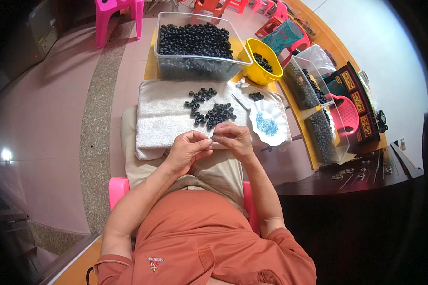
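My left hand point(190, 150) and my right hand point(235, 139) come together over the near edge of a white towel point(159, 116). Both are closed in a pinch, thumbs against fingertips, nearly touching each other; what lies between the fingers is too small to make out. Just beyond my fingertips is a loose cluster of round black beads with holes point(221, 113), with more black beads point(200, 96) farther back. To the right of my right hand, a white scalloped dish point(277, 108) holds tiny blue pieces point(266, 124). Slim tweezers point(240, 102) lean toward that dish's left side.
Behind the towel stand a large clear bin point(195, 66) full of black beads and a yellow tub point(257, 73) with more. Further clear bins point(325, 135) of dark beads stand at the right. Pink chairs point(120, 10) and a dark table point(328, 183) are around me.
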{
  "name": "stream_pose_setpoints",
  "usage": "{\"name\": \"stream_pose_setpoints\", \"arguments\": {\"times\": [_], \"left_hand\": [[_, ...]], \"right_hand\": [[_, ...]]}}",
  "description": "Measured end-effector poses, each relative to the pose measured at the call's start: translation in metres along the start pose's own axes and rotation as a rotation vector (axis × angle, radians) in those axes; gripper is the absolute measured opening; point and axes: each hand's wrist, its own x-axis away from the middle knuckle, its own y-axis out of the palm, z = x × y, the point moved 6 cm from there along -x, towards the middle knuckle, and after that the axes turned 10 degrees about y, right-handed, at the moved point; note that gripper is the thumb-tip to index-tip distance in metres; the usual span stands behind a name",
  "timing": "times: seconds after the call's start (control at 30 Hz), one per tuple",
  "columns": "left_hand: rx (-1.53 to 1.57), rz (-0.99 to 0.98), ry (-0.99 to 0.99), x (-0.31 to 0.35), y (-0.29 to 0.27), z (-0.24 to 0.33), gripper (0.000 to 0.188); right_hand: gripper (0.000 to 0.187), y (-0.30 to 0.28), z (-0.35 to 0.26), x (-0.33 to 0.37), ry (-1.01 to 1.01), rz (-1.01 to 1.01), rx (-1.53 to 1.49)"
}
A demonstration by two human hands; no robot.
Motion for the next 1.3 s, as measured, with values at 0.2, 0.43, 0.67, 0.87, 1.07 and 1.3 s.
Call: {"name": "stream_pose_setpoints", "arguments": {"times": [0.2, 0.43, 0.67, 0.87, 1.07, 1.3], "left_hand": [[-0.015, -0.001, 0.011, -0.001, -0.002, -0.001, 0.009], [-0.039, -0.010, 0.018, 0.000, -0.001, 0.001, 0.010], [-0.037, -0.048, 0.029, -0.001, -0.001, 0.001, 0.009], [-0.055, -0.057, 0.038, -0.001, -0.002, -0.001, 0.010], [-0.070, -0.056, 0.047, -0.001, -0.001, 0.000, 0.011], [-0.147, -0.060, 0.073, -0.001, -0.001, -0.001, 0.014]], "right_hand": [[0.015, 0.001, -0.003, 0.001, 0.027, -0.027, 0.015], [0.012, 0.010, 0.001, 0.004, 0.233, -0.090, -0.222], [0.009, 0.011, 0.004, 0.004, 0.257, -0.128, -0.249], [0.012, 0.008, 0.002, 0.006, 0.294, -0.137, -0.185], [0.013, 0.007, -0.001, 0.008, 0.292, -0.166, -0.199], [0.016, 0.006, 0.002, 0.009, 0.329, -0.147, -0.216]]}}
